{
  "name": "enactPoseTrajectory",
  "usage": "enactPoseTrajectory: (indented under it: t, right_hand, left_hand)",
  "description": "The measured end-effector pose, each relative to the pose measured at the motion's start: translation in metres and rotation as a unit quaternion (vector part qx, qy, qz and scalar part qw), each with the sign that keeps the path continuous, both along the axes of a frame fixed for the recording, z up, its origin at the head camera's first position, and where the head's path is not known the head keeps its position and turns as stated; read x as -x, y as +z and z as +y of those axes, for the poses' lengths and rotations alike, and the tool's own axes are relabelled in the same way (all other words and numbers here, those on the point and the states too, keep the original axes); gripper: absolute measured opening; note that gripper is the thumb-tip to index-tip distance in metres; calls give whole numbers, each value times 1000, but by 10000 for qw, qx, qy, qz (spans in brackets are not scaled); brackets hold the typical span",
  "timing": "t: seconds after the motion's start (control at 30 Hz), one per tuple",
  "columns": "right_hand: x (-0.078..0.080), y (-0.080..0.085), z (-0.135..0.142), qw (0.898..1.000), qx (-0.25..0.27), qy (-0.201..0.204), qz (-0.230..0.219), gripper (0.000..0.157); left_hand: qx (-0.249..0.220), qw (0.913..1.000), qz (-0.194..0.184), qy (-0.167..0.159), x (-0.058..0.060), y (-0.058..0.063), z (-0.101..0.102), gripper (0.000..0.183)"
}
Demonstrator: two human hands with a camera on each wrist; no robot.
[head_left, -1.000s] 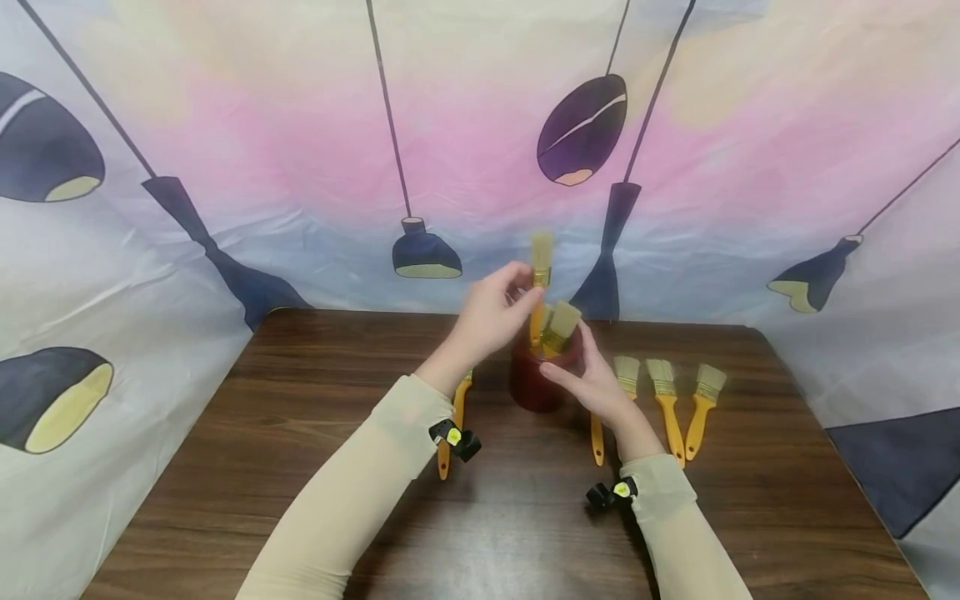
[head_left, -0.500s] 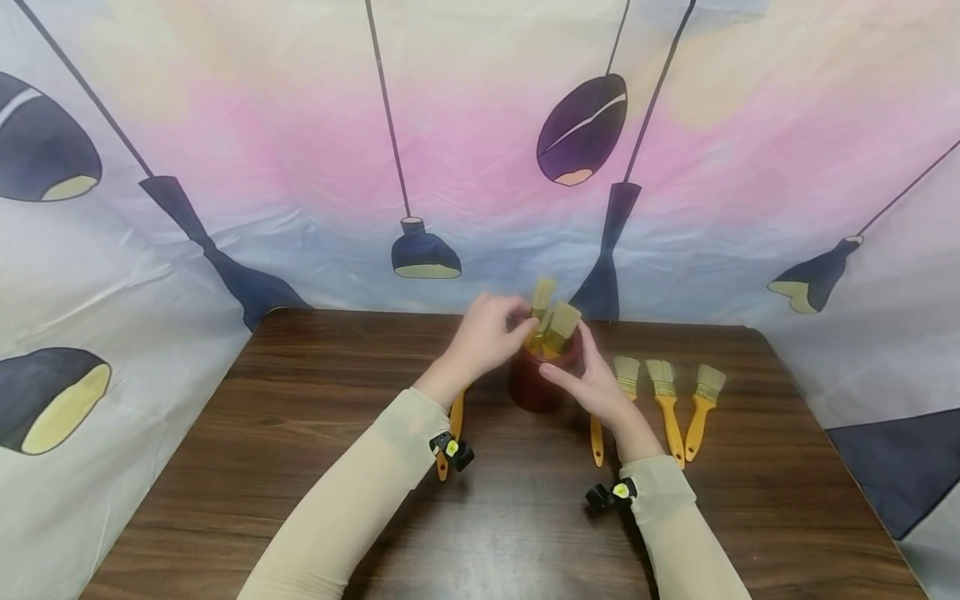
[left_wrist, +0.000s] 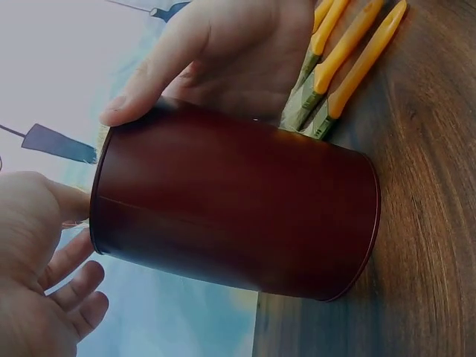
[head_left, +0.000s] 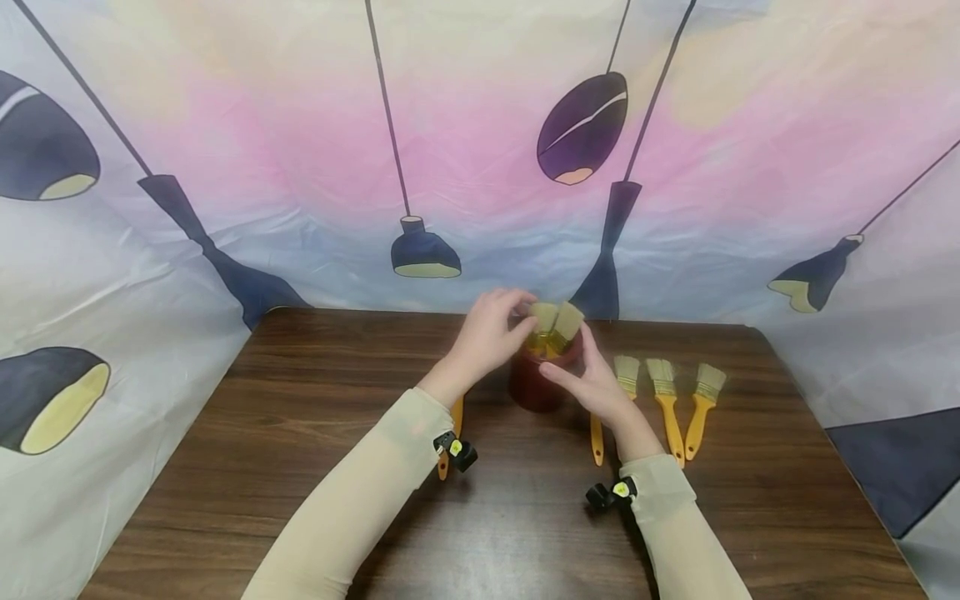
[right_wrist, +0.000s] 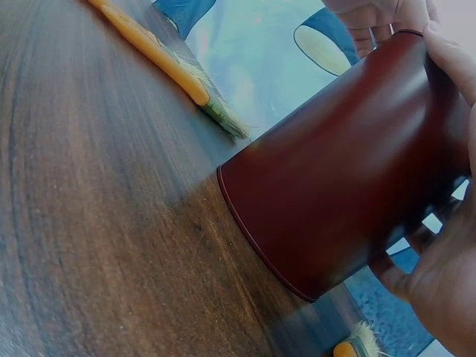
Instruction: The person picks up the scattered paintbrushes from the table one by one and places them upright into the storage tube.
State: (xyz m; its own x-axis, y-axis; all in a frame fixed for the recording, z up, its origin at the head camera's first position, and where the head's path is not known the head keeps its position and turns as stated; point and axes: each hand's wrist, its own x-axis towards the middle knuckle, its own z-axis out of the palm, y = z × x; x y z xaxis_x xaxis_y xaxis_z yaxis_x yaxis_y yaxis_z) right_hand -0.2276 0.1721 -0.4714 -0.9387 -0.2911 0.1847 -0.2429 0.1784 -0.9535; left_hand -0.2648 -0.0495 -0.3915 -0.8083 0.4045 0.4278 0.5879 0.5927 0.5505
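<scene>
A dark red cylindrical cup (head_left: pixel 534 390) stands upright on the table, with paintbrushes in it, bristles up. My right hand (head_left: pixel 596 387) grips it from the right; the right wrist view shows the thumb along the near side of the cup (right_wrist: pixel 342 163) and fingers round the other. At the rim, my left hand (head_left: pixel 487 333) pinches the left paintbrush (head_left: pixel 542 318) by its bristle end, the handle down inside the cup and hidden. Another paintbrush (head_left: pixel 567 321) leans to the right beside it. In the left wrist view some pale bristles show between the left thumb and fingers.
To the right lie three paintbrushes with yellow handles, among them a middle one (head_left: pixel 667 408) and an outer one (head_left: pixel 702 408); my right hand partly covers the nearest (head_left: pixel 597 440). Another paintbrush (head_left: pixel 457 417) lies under my left wrist. A printed cloth (head_left: pixel 480 150) hangs behind the table (head_left: pixel 315 417).
My left hand has come down, lowering the paintbrush into the cup until its bristles sit level with the other brush's. The right hand has stayed on the cup.
</scene>
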Motion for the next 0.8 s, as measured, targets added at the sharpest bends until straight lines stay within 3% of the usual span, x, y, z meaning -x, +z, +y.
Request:
enactPoseTrajectory:
  t: [0.27, 0.43, 0.67, 0.8]
  right_hand:
    - [0, -1, 1, 9997, -59, -109, -192, 97]
    - [0, -1, 1, 9998, -58, -119, -180, 97]
    - [-2, 0, 0, 9998, 23, -81, -182, 99]
    - [-1, 0, -1, 9997, 5, -107, -197, 102]
  left_hand:
    - [99, 9998, -62, 145, 2, -1, 4, 32]
    - [-124, 9997, -135, 174, -1, 1, 1, 32]
    - [-471, 9985, -239, 112, -5, 3, -18, 36]
    - [-785, 9956, -449, 256, -8, 2, -38, 37]
